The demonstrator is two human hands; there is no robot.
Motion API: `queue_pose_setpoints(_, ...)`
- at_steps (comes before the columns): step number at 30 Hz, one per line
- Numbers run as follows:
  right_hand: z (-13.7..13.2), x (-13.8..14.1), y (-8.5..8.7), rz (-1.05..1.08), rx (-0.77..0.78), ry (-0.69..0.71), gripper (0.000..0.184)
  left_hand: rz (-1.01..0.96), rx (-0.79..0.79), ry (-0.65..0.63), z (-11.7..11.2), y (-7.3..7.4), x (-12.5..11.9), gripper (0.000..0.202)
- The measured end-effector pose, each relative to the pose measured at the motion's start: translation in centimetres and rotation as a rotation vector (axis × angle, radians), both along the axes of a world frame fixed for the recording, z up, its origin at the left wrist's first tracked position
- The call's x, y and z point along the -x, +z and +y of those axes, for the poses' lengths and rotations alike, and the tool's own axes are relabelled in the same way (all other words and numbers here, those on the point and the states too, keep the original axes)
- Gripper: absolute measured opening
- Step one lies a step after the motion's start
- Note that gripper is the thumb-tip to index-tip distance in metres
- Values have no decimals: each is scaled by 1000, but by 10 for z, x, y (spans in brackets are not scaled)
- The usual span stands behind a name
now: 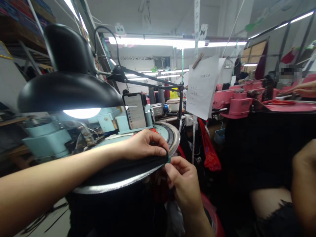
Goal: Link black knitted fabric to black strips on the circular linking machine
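Note:
Black knit fabric (133, 164) lies along the near rim of a round linking machine's dial (118, 185), which is edged with fine metal points. My left hand (146, 144) reaches across the dial, its thumb and fingers closed on the fabric near the right side of the rim. Just below and to the right, my right hand (184, 179) pinches the fabric's edge at the dial points. A small teal bit (169, 159) shows between the two hands; what it belongs to is unclear.
A black desk lamp (71, 89) overhangs the left side. A phone (135, 111) stands upright behind the dial. A paper sheet (201, 87) hangs from a clip at centre right. Pink machines (238, 102) and another person's arm (303, 184) are at right.

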State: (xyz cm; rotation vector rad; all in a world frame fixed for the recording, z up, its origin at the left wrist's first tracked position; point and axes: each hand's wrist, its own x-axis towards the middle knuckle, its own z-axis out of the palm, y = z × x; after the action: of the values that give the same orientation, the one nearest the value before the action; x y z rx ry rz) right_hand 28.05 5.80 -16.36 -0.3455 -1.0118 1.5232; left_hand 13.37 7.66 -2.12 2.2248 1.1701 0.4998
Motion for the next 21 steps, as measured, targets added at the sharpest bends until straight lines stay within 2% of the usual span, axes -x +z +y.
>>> queue_pose_setpoints(8, 6, 1, -5, 51, 23, 30, 27, 64, -43, -3, 0, 0, 0, 23)
queue_pose_setpoints(11, 9, 3, -4, 84, 24, 1, 26, 88, 19, 2, -3, 10, 1, 27)
queue_pose_setpoints(13, 11, 3, -3, 97, 6, 18, 26, 137, 88, -47, -6, 18, 2, 28)
queue_pose_setpoints(15, 13, 3, -3, 107, 8, 44, 27, 204, 89, -82, -10, 23, 1, 27)
queue_pose_setpoints(17, 14, 2, -2, 113, 33, 92, 28, 247, 4, -64, -13, 21, -1, 24)
queue_pose_setpoints(21, 12, -1, -2, 113, 86, 131, 30, 228, -127, 22, -10, 7, -6, 26)
